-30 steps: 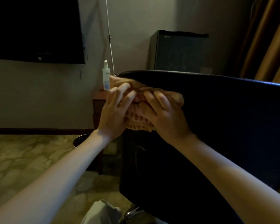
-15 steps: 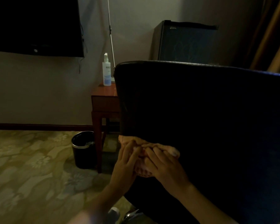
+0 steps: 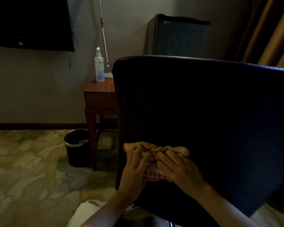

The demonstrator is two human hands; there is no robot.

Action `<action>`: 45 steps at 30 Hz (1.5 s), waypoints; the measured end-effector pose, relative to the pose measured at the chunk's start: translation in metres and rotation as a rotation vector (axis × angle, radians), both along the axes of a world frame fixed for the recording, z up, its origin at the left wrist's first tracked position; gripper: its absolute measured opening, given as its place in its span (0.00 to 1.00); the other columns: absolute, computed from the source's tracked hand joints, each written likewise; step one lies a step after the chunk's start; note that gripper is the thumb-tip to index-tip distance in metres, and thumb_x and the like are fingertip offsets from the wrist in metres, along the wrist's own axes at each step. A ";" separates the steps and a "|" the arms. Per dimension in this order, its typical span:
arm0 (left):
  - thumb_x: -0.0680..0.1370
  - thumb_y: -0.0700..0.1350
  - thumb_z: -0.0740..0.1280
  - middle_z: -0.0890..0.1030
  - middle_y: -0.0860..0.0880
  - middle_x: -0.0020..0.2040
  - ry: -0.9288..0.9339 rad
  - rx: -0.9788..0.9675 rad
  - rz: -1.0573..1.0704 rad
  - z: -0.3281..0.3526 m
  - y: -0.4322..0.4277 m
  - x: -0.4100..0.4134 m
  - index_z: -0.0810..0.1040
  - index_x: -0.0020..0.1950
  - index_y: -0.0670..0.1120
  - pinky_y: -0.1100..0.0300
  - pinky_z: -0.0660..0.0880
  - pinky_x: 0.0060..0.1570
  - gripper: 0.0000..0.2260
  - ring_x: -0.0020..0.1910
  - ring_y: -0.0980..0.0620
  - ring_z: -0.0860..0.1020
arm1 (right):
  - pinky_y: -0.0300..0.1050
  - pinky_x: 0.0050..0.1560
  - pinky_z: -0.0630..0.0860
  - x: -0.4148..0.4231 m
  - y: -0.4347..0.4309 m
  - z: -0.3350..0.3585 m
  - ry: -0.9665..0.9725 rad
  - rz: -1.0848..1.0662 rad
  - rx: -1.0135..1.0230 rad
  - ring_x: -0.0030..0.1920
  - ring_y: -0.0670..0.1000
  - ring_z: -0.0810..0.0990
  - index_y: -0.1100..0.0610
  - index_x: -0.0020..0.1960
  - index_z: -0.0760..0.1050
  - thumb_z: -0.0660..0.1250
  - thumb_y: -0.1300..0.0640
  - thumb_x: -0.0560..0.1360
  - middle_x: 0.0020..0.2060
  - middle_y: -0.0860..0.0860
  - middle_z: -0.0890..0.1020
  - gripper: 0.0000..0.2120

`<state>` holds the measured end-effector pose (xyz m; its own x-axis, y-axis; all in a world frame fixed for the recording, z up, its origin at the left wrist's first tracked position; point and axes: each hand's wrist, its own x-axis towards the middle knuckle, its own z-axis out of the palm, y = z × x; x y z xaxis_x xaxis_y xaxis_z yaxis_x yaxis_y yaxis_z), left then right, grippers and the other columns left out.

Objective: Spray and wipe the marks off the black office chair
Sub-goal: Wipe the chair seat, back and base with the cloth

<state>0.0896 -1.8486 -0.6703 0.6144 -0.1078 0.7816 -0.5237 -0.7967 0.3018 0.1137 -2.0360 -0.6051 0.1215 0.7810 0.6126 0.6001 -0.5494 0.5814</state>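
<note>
The black office chair (image 3: 203, 112) fills the right half of the view, its backrest turned toward me. A bunched orange cloth (image 3: 154, 173) is pressed flat against the lower left part of the backrest. My left hand (image 3: 134, 172) and my right hand (image 3: 179, 169) both lie on the cloth, fingers spread over it and pushing it onto the chair. A white spray bottle (image 3: 99, 66) stands upright on the wooden side table (image 3: 100, 95) behind the chair's left edge, out of both hands.
A black waste bin (image 3: 77, 148) stands on the patterned carpet beside the table leg. A lamp pole (image 3: 103, 35) rises from the table. A dark mini fridge (image 3: 179, 35) sits behind the chair, a wall television (image 3: 31, 22) at upper left, curtains (image 3: 272, 30) at right.
Both hands have slid the cloth from the top edge of the backrest down to its lower left part, staying there over the last half second.
</note>
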 end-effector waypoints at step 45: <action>0.80 0.50 0.58 0.67 0.43 0.66 -0.209 0.207 0.035 0.017 0.018 -0.017 0.70 0.63 0.44 0.52 0.63 0.69 0.15 0.65 0.38 0.64 | 0.51 0.55 0.69 -0.013 0.006 -0.031 -0.010 -0.027 0.130 0.59 0.55 0.73 0.52 0.58 0.71 0.60 0.55 0.78 0.61 0.49 0.80 0.09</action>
<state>0.0730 -1.8310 -0.6538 0.4481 -0.2596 0.8554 -0.5284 -0.8488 0.0192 0.1011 -2.0299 -0.6358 0.1350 0.6916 0.7096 0.5786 -0.6364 0.5101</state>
